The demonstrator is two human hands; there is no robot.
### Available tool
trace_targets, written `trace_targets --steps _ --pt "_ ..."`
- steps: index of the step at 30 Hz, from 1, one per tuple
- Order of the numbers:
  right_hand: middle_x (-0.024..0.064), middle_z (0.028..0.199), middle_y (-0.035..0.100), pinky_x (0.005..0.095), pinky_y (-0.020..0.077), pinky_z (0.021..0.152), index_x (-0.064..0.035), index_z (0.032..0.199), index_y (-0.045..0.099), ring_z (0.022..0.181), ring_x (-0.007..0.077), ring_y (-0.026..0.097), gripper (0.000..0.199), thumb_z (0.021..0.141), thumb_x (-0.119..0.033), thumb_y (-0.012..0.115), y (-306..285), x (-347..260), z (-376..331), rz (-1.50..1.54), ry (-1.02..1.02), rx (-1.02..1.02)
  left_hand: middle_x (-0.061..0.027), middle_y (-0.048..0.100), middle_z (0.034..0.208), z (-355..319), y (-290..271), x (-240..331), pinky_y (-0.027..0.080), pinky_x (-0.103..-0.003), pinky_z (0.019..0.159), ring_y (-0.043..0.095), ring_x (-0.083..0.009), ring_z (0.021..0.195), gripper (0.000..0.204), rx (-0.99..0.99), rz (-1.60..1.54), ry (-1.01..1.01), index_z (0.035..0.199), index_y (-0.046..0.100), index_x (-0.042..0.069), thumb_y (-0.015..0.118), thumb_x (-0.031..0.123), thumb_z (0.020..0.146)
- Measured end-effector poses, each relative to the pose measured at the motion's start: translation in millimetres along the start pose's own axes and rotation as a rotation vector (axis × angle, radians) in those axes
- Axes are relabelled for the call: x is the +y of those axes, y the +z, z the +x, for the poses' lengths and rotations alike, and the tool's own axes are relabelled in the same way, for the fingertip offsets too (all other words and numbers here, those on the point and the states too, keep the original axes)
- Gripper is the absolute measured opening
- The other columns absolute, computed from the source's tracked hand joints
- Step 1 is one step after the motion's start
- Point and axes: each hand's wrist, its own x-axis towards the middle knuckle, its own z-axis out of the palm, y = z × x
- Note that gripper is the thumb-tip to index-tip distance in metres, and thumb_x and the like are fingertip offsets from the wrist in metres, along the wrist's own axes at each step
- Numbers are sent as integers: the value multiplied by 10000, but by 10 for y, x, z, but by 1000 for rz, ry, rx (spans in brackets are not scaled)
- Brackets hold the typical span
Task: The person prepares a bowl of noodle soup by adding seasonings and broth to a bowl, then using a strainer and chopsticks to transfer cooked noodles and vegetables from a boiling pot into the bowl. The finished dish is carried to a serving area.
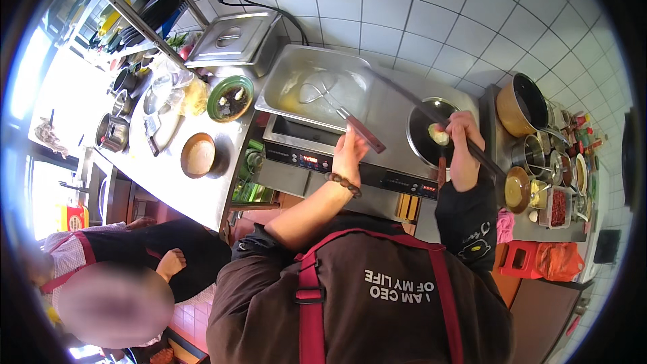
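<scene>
My right hand [465,145] is closed around a long dark utensil [404,94] that slants across a small black pan [426,121] on the steel cooker. A pale piece of food [439,136] sits in the pan right by my fingers. My left hand [349,152], with a bead bracelet at the wrist, is at the cooker's front edge. Its fingertips reach the red-brown handle of a wire skimmer [317,91]. The skimmer's head lies in a rectangular steel basin [283,71]. Whether the left hand grips the handle is unclear.
A steel counter [168,175] on the left carries a green bowl [230,98], a brown bowl [198,155] and small pots. A brown pot [522,104] and several seasoning containers [552,182] stand at the right. Another person [128,269] stands at the lower left.
</scene>
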Motion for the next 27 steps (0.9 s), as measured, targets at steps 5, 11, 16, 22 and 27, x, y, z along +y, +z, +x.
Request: trace_targets --steps 5,11,16,22,27 --pt "44 820 535 222 451 667 10 894 561 736 119 577 103 866 -87 539 478 519 354 -199 155 -67 -121 591 946 609 -272 -434 405 -458 851 557 -263 933 398 -360 -267 -577 1001 515 58 596 396 807" --pt "40 822 584 211 477 590 1 884 584 694 107 579 205 875 -200 546 879 1271 386 -88 463 -33 0 469 551 624 -668 800 464 -324 587 480 -133 508 271 -61 -70 -333 628 478 127 623 266 811" --pt "36 802 590 246 474 636 -17 867 594 695 121 584 202 873 -213 544 1824 1835 280 -12 430 -272 61 352 516 459 -1494 1612 291 -208 418 334 -64 413 93 -389 -188 -412 816 451 129 486 175 889" --pt "104 815 583 318 454 626 -66 861 610 714 283 577 97 802 -134 574 2248 2131 355 -441 44 -307 53 355 510 387 -2019 1791 302 -214 364 336 -75 370 39 -508 -269 -476 902 476 119 462 147 879" --pt "100 826 602 332 457 657 -98 874 615 786 301 581 133 824 -196 540 1963 1572 179 -709 223 -327 42 376 522 429 -2248 1809 322 -224 367 356 -84 377 54 -475 -164 -484 901 470 118 480 133 849"
